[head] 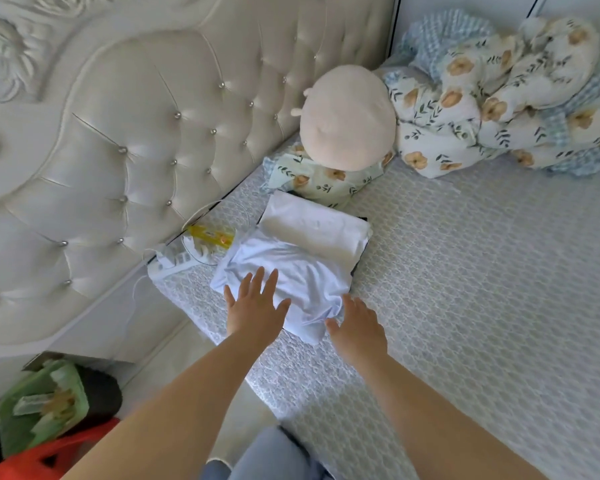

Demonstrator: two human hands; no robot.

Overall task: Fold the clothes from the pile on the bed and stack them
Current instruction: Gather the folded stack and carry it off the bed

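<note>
A pale blue-white garment lies folded but rumpled on the bed, near its left edge. Just beyond it sits a neatly folded white garment on top of a dark item whose edge barely shows. My left hand rests flat on the near left part of the pale garment, fingers straight and spread. My right hand is at the garment's near right corner, its fingertips touching the bunched cloth there; I cannot tell if it pinches the cloth.
A beige plush toy sits on a floral pillow by the tufted headboard. A floral and checked quilt is heaped at the far right. Yellow packet and cable lie beside the stack. Green basket on the floor.
</note>
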